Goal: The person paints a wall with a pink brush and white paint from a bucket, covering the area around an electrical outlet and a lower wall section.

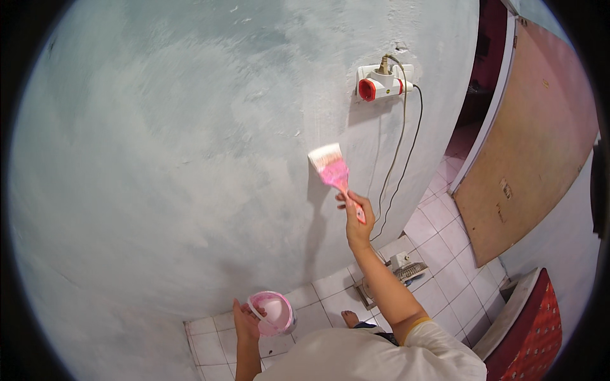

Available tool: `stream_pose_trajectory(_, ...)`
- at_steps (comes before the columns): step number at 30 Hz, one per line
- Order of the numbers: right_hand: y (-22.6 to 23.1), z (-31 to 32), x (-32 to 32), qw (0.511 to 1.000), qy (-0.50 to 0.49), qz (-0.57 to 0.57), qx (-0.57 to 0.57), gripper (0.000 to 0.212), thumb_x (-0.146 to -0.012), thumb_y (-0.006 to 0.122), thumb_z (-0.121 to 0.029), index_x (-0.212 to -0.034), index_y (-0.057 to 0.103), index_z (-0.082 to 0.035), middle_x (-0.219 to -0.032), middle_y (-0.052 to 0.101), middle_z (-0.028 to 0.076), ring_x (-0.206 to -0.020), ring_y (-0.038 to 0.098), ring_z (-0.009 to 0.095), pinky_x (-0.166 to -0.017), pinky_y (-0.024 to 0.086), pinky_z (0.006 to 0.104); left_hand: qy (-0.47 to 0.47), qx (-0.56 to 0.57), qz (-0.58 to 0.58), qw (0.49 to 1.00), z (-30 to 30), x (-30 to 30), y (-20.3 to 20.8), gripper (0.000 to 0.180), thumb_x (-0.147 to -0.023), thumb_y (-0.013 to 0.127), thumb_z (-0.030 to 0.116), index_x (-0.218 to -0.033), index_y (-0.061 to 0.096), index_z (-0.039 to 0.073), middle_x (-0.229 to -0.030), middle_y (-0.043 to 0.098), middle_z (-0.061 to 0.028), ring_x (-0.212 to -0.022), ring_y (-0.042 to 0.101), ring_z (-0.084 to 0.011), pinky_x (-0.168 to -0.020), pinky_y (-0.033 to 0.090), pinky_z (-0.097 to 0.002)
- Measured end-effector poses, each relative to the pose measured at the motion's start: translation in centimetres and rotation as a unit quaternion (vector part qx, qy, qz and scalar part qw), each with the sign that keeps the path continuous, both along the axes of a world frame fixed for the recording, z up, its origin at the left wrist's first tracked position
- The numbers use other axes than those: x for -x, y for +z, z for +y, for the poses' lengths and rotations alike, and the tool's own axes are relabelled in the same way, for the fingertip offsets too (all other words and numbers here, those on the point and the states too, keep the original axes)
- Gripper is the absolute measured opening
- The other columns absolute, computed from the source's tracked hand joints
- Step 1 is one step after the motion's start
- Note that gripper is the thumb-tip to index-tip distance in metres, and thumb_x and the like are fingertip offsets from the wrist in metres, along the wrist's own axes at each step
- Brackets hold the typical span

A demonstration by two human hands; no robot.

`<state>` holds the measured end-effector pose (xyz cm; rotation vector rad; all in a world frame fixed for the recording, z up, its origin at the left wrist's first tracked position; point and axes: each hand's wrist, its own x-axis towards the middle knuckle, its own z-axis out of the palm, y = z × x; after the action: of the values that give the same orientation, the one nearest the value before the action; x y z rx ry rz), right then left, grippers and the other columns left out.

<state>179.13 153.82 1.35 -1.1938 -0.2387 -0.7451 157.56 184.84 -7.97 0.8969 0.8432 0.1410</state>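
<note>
A wide paintbrush (334, 170) with a pink handle and white-tipped bristles is gripped in my right hand (359, 222), raised in front of the wall. Its bristles are at the pale blue-grey wall (210, 146), which carries patchy white paint; whether they touch it I cannot tell. Low at the left, my left hand (246, 319) holds a small pink-rimmed bucket (291, 312) by its rim and handle. Pale paint (274, 314) shows inside the bucket.
Above and right of the brush, a white and red plug adapter (383, 84) sits in a wall socket, with cords (405, 133) hanging down. A fan (410, 272) stands on the tiled floor (330, 305). At the right are a doorway, a brown door (534, 127) and a red-covered mattress (527, 330).
</note>
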Motion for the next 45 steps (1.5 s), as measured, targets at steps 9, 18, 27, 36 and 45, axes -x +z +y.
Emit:
stream_pose_trajectory(9,0.4,-1.9,2.6,0.989,-0.046,0.12,0.079,0.015,-0.093,0.063,-0.012,-0.094,0.067,0.002,-0.077,0.069,0.009,-0.07,0.067,0.013,-0.063,0.053,0.0268,-0.007,-0.003,0.005,1.0,0.1,0.1,-0.7,0.06,-0.093,0.049,0.058,-0.107,0.044,0.0,-0.09,0.054,-0.0155,-0.074,0.058,-0.0289,-0.068,0.051,-0.0436)
stream_pose_trajectory(18,17.4,-2.6,-2.2,0.979,-0.093,0.027,0.18,0.018,-0.09,0.066,-0.016,-0.087,0.067,0.002,-0.063,0.064,0.004,-0.059,0.057,0.004,-0.056,0.046,0.0216,-0.005,0.003,0.001,1.0,0.9,0.3,-2.7,0.053,-0.095,0.048,0.052,-0.105,0.045,0.001,-0.086,0.054,-0.0135,-0.072,0.058,-0.0275,-0.066,0.052,-0.0428)
stream_pose_trajectory(27,23.8,-2.5,-4.4,0.972,-0.079,-0.205,0.085,0.016,-0.092,0.063,-0.01,-0.101,0.067,0.003,-0.085,0.07,0.009,-0.079,0.068,0.013,-0.071,0.053,0.0235,-0.012,-0.001,0.012,1.0,1.8,0.6,-4.7,0.046,-0.096,0.048,0.046,-0.107,0.047,0.001,-0.089,0.056,-0.0141,-0.072,0.059,-0.0267,-0.065,0.052,-0.0417)
stream_pose_trajectory(36,4.2,-2.1,-3.7,0.983,-0.08,-0.101,0.13,0.017,-0.092,0.06,0.0,-0.108,0.064,0.005,-0.098,0.069,0.013,-0.092,0.068,0.02,-0.084,0.052,0.0301,-0.017,-0.013,-0.021,1.0,1.5,1.0,-4.7,0.043,-0.098,0.046,0.043,-0.108,0.047,0.001,-0.092,0.055,-0.0144,-0.074,0.059,-0.0258,-0.067,0.052,-0.0416)
stream_pose_trajectory(45,-10.6,-1.0,3.6,0.985,-0.018,0.135,0.109,0.016,-0.092,0.063,-0.007,-0.104,0.066,0.002,-0.092,0.07,0.01,-0.086,0.065,0.014,-0.079,0.051,0.0258,-0.041,-0.01,0.005,0.999,1.5,0.4,-4.2,0.044,-0.098,0.047,0.043,-0.108,0.046,0.0,-0.088,0.054,-0.0139,-0.075,0.059,-0.0262,-0.07,0.052,-0.0429)
